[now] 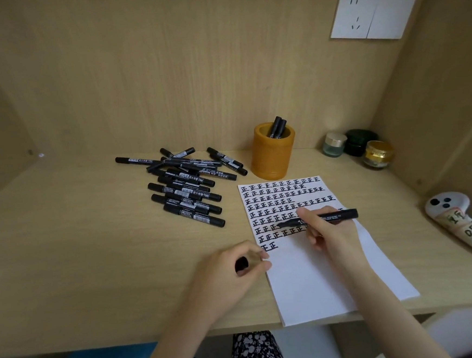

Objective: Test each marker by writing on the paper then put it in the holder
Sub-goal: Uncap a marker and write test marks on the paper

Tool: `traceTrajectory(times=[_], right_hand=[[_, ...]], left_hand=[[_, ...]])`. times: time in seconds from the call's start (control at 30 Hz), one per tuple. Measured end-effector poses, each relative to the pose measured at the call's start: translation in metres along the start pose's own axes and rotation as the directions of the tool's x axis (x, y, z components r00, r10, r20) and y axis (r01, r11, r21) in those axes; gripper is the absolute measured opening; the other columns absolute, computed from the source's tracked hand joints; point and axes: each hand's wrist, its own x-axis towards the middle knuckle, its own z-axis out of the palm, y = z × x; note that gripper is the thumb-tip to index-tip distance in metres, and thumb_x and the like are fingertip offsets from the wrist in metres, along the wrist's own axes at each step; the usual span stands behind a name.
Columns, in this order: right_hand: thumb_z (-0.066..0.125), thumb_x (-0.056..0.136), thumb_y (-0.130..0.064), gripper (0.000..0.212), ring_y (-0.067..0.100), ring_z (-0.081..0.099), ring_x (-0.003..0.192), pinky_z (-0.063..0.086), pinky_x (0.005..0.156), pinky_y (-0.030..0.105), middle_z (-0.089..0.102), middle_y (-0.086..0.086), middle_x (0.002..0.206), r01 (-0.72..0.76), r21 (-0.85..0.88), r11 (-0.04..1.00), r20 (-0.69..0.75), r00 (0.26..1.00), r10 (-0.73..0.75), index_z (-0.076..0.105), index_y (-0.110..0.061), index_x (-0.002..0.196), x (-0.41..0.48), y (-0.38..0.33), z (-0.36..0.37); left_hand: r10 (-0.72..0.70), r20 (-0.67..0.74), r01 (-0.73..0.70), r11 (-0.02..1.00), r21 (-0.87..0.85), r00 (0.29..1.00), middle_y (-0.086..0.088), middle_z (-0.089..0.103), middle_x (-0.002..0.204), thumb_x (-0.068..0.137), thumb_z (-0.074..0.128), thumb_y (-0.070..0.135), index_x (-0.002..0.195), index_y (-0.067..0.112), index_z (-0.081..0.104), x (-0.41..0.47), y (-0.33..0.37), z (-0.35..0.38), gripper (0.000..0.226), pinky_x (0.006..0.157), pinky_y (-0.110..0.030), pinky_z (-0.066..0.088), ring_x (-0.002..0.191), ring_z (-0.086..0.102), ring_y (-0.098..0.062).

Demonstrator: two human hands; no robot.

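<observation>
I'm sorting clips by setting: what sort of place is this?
Probably a home or dorm desk nook: a wooden desk with panelled walls, a wall socket, and small cosmetic jars in the corner.

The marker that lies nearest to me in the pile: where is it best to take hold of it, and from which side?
Probably at the labelled middle of the nearest marker, from above and the front: it lies flat, crosswise, with bare desk before it and the pile close behind.

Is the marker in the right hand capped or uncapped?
Uncapped, apparently: the left hand pinches a black cap by the paper, while the right hand holds the marker over the writing. Nib too blurred.
</observation>
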Motion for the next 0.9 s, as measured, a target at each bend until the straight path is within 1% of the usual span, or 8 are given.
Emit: traceTrajectory(times=[0.07,0.13,0.17,0.3,0.43,0.67,0.77,0.9], right_hand=[[0.070,0.085,-0.017,0.032,0.019,0.040,0.045,0.029,0.040,0.023,0.041,0.002,0.047,-0.014,-0.016,1.000,-0.030,0.999,0.014,0.048,-0.011,0.063,0.002,0.006,-0.001],[0.067,0.087,-0.012,0.019,0.019,0.042,0.044,0.030,0.039,0.020,0.044,0.004,0.048,-0.026,-0.001,1.000,-0.045,0.999,0.026,0.054,-0.009,0.073,0.002,0.009,0.001],[0.067,0.087,-0.011,0.015,0.018,0.044,0.043,0.031,0.039,0.019,0.047,0.006,0.049,-0.020,-0.012,1.000,-0.039,0.999,0.020,0.057,-0.008,0.076,0.000,0.010,0.003],[0.069,0.087,-0.016,0.026,0.016,0.046,0.044,0.039,0.047,0.020,0.052,0.011,0.052,0.068,-0.105,0.992,-0.036,0.997,-0.072,0.056,-0.005,0.067,-0.005,0.015,0.009],[0.067,0.088,-0.015,0.031,0.011,0.037,0.045,0.034,0.049,0.020,0.044,0.004,0.050,0.065,-0.171,0.983,-0.101,0.991,-0.083,0.050,-0.009,0.063,-0.003,0.019,0.008],[0.066,0.087,-0.012,0.030,0.009,0.037,0.045,0.032,0.053,0.025,0.043,-0.001,0.049,0.064,-0.205,0.977,-0.092,0.992,-0.084,0.050,-0.014,0.062,-0.002,0.023,0.008],[0.066,0.087,-0.012,0.029,0.010,0.037,0.046,0.032,0.054,0.028,0.043,-0.001,0.049,0.077,-0.205,0.976,-0.083,0.992,-0.096,0.050,-0.012,0.063,-0.002,0.024,0.008],[0.067,0.086,-0.013,0.030,0.008,0.039,0.046,0.033,0.056,0.028,0.044,-0.010,0.045,0.090,-0.211,0.973,-0.079,0.991,-0.109,0.050,-0.013,0.062,-0.002,0.024,0.008]], left_hand=[[0.025,0.046,-0.027,0.998,0.062,0.999,0.038,0.057,0.066,0.084,0.058,0.051,0.101,0.044,0.063,0.001,0.001,0.003,0.019,0.053,-0.013,0.040,0.046,0.046,-0.003],[0.052,0.063,-0.062,0.986,0.157,0.997,0.022,0.050,0.048,0.085,0.056,0.054,0.103,0.044,0.063,0.002,0.003,0.003,0.022,0.050,-0.010,0.035,0.041,0.041,-0.003],[0.051,0.065,-0.063,0.981,0.184,0.997,0.018,0.046,0.045,0.085,0.055,0.055,0.103,0.045,0.063,0.002,0.003,0.003,0.023,0.050,-0.009,0.034,0.041,0.042,-0.002],[0.047,0.078,-0.061,0.979,0.195,0.996,0.015,0.043,0.046,0.086,0.054,0.055,0.105,0.045,0.063,0.000,0.005,0.002,0.023,0.050,-0.009,0.028,0.047,0.046,0.007],[0.049,0.067,-0.061,0.979,0.196,0.997,0.015,0.044,0.047,0.086,0.055,0.054,0.105,0.044,0.063,-0.001,0.004,0.002,0.022,0.053,-0.009,0.029,0.051,0.047,0.012],[0.060,0.080,-0.074,0.979,0.191,0.995,0.014,0.045,0.049,0.087,0.055,0.052,0.105,0.043,0.063,-0.001,0.005,0.003,0.021,0.049,-0.011,0.028,0.049,0.046,0.012],[0.063,0.073,-0.077,0.978,0.196,0.995,0.014,0.056,0.057,0.086,0.055,0.054,0.103,0.045,0.062,-0.001,0.003,0.004,0.021,0.053,-0.010,0.029,0.051,0.047,0.010],[0.058,0.058,-0.069,0.977,0.200,0.997,0.014,0.067,0.073,0.084,0.054,0.058,0.104,0.047,0.060,0.001,-0.002,0.007,0.023,0.058,-0.015,0.035,0.053,0.048,0.007]])
